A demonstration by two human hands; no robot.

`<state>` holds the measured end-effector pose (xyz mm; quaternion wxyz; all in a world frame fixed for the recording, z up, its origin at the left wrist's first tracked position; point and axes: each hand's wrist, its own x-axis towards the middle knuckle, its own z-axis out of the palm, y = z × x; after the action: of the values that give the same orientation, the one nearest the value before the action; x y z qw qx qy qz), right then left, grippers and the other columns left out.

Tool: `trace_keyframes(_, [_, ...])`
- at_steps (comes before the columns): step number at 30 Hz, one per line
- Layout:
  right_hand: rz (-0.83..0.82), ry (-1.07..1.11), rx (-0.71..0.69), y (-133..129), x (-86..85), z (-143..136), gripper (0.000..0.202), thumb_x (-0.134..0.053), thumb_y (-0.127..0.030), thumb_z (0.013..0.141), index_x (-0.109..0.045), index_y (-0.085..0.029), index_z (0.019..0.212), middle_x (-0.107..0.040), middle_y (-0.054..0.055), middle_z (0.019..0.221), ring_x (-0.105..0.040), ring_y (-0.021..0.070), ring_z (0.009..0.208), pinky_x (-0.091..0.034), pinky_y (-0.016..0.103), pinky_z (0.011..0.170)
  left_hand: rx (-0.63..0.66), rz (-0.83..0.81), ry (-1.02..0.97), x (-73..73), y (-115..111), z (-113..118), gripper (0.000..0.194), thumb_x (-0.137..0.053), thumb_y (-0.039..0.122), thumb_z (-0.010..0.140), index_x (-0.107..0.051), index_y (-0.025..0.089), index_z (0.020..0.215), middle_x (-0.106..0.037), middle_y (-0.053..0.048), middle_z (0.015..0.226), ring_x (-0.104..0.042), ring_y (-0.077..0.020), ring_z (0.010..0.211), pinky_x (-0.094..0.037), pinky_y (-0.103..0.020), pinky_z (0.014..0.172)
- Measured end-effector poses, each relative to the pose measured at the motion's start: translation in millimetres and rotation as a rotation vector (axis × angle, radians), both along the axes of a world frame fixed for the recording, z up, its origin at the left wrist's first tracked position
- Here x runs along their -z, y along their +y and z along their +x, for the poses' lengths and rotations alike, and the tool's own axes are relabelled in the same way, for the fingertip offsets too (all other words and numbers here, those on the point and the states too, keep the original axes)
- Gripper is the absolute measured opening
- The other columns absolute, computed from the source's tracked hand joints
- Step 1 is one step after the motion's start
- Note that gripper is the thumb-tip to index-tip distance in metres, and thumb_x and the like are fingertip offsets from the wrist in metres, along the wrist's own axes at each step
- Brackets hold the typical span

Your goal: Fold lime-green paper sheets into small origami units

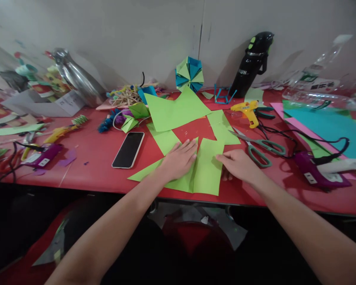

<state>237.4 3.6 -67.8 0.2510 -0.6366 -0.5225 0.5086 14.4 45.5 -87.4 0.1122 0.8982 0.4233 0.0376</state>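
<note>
A folded sheet of green paper [208, 170] lies near the table's front edge, its right part standing slightly up from a crease. My left hand [180, 158] rests flat on the paper left of the crease, fingers extended. At the sheet's right edge, my right hand [235, 164] pinches the paper between thumb and fingers; some fingertips are hidden behind it. More green paper pieces [175, 111] lie beyond my hands. Scissors with green handles [259, 146] lie open to the right of my right hand.
A phone [128, 150] lies left of the papers. Behind are a blue-green paper ball [189, 74], a black bottle [250, 65] and a yellow glue gun [247, 111]. Purple power boxes [317, 170] with cables and coloured sheets [335, 126] are at the right.
</note>
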Motion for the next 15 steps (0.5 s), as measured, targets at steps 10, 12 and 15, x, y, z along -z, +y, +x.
trace_keyframes(10, [-0.057,0.126,0.094,-7.6,-9.9,-7.5,0.032,-0.062,-0.033,0.09,-0.064,-0.016,0.063,-0.063,0.003,0.051,-0.055,0.0101,0.039,-0.039,0.02,0.035,-0.084,0.152,-0.082,-11.4,6.8,8.8,0.054,-0.022,0.036,0.107,-0.044,0.01,0.148,-0.024,-0.011,0.166,-0.023,-0.0227,0.154,-0.019,-0.041,0.127])
trace_keyframes(12, [-0.013,0.095,0.099,-4.7,-9.5,-5.8,0.032,-0.06,-0.032,0.09,-0.064,-0.016,0.063,-0.062,0.002,0.05,-0.052,0.0098,0.038,-0.04,0.022,0.036,-0.117,0.182,-0.13,-17.1,5.2,9.1,0.051,-0.021,0.033,0.107,-0.05,0.011,0.143,-0.03,-0.01,0.165,-0.028,-0.0204,0.152,-0.022,-0.038,0.126])
trace_keyframes(15, [0.026,0.047,0.105,0.2,-8.5,-3.8,0.033,-0.06,-0.034,0.09,-0.065,-0.016,0.063,-0.061,0.002,0.05,-0.051,0.0106,0.039,-0.04,0.023,0.037,-0.066,0.123,-0.092,-18.6,0.4,5.4,0.051,-0.021,0.032,0.106,-0.048,0.015,0.145,-0.034,-0.008,0.163,-0.028,-0.0209,0.152,-0.022,-0.041,0.126])
